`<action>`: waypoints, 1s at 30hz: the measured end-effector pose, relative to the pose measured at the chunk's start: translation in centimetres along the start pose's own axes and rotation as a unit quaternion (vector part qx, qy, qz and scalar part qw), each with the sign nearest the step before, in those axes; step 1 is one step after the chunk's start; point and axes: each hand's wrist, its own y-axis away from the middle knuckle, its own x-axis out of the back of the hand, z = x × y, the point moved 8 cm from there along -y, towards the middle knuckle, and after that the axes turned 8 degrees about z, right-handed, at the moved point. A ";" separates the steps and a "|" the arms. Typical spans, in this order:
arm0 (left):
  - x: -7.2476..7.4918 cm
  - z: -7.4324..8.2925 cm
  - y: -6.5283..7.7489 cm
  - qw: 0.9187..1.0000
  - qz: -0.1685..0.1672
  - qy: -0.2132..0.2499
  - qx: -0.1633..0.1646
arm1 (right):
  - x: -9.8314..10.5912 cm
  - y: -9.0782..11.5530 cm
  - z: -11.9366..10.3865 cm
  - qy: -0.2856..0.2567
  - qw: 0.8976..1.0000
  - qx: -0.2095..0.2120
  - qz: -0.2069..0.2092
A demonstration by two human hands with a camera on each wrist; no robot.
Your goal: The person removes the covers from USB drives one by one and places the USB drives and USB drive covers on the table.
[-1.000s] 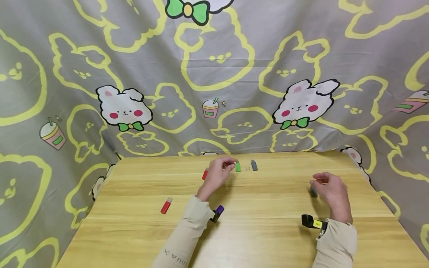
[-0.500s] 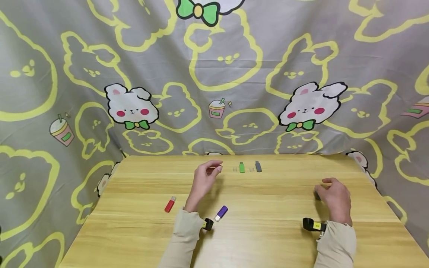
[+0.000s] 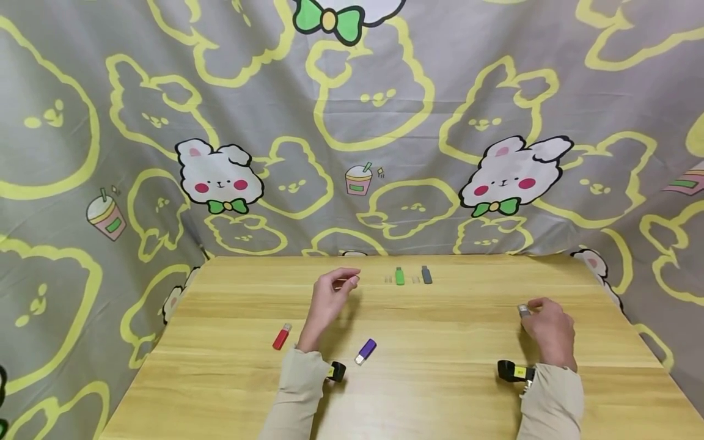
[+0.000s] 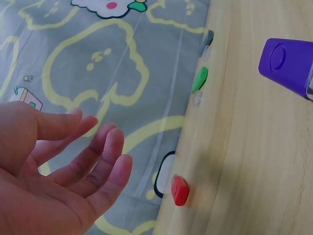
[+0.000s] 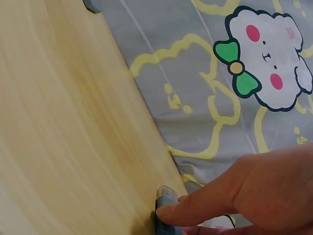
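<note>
the right hand [image 3: 550, 324] has its grip pinching a blue-grey usb stick [image 5: 167, 210] over the right part of the table [image 3: 440, 385]; whether the stick touches the wood i cannot tell. the left hand [image 3: 328, 299] has its grip spread, fingers loosely bent, and hides from the head view a small red stick [image 4: 180, 191] that the left wrist view shows near the table's back edge. just right of that hand, along the back, stand out a green stick [image 3: 399, 276] and a grey stick [image 3: 426, 274], each with a clear piece beside it. nearer the front, a purple stick [image 3: 365, 352] lies right of the left forearm, and a longer red stick [image 3: 282, 337] left of it. a patterned curtain [image 3: 407, 134] closes off the back.
</note>
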 end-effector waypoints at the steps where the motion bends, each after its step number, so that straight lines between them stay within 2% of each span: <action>1: 0.0 -0.1 0.0 1.000 0.000 -0.001 -0.001 | 0.0 0.0 0.0 0.001 1.000 -0.001 0.000; 9: -0.6 -0.3 0.1 1.000 -0.013 -0.004 -0.002 | 0.0 0.1 -0.4 -0.027 1.000 0.003 0.003; 12: -0.8 -0.3 0.1 1.000 -0.019 -0.003 0.000 | 0.0 0.1 -1.3 -0.042 0.999 0.022 -0.004; 16: -1.0 -0.1 0.3 1.000 -0.022 0.008 -0.005 | 0.0 0.2 -3.7 -0.050 0.995 0.083 0.002; 19: -1.2 0.1 0.4 1.000 -0.023 0.016 -0.012 | -0.3 0.6 -5.6 -0.058 0.992 0.114 0.004; 23: -1.5 0.2 0.3 0.999 -0.029 0.012 -0.011 | -1.2 1.1 -7.8 -0.083 0.988 0.132 -0.010; 30: -2.0 0.6 0.4 0.999 -0.047 -0.001 0.000 | -3.1 2.2 -11.6 -0.151 0.974 0.163 -0.051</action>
